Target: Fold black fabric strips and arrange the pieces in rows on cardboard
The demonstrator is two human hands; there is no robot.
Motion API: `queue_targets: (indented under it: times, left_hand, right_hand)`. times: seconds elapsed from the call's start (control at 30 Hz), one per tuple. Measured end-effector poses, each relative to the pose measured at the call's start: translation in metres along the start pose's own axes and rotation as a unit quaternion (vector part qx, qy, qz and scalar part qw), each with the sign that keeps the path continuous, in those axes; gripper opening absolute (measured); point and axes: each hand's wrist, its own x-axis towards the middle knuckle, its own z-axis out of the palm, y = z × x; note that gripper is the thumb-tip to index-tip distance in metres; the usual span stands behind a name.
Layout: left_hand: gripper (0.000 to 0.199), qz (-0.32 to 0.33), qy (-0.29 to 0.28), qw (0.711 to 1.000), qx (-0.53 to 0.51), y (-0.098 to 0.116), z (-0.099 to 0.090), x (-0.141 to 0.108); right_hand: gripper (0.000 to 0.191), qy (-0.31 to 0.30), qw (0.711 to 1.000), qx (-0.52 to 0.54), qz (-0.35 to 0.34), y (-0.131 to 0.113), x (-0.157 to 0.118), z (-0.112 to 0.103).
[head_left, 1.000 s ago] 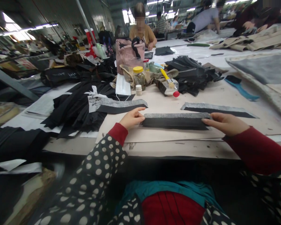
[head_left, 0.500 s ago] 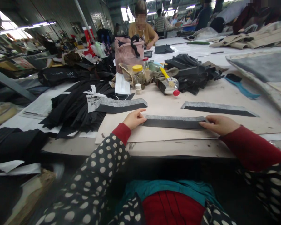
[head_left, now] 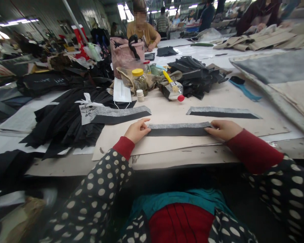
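Note:
Stretched between my two hands is a fabric strip [head_left: 178, 131], black along the near side with a grey band along the far side. My left hand [head_left: 138, 130] pinches its left end; my right hand [head_left: 224, 130] pinches the right end with the thumb and fingers closed. The strip lies at or just over the pale board [head_left: 167, 146]; I cannot tell if it touches. Beyond it, a similar strip [head_left: 223, 114] lies to the right. Another black and grey strip [head_left: 121, 114] lies to the left, over the edge of the pile of black fabric pieces [head_left: 66, 118].
Behind the strips stand a yellow-lidded jar [head_left: 140, 82], a small white bottle [head_left: 140, 96] and a clear bottle with a red cap [head_left: 176, 91], a yellow brush [head_left: 171, 81] on it. A pink bag [head_left: 126, 54] and a face mask [head_left: 121, 91] are further back. A person [head_left: 144, 32] works across the table.
The view has swung, shifting the whole scene leftward in the picture. Both hands still hold the same strip by its ends, in nearly the same place on the board.

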Motion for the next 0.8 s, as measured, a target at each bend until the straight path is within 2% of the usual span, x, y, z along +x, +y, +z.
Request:
queue_targets:
  times: [0.3, 0.8]
  left_hand:
    - [0.042, 0.037, 0.0, 0.995, 0.089, 0.0042, 0.001, -0.0021]
    - [0.043, 0.041, -0.015, 0.994, 0.104, 0.0046, 0.0012, -0.0023]
  right_hand:
    - [0.032, 0.038, 0.999, -0.02, -0.014, -0.0023, 0.0014, 0.0059]
    - [0.026, 0.054, 0.998, -0.027, -0.016, -0.0087, -0.003, 0.0069]
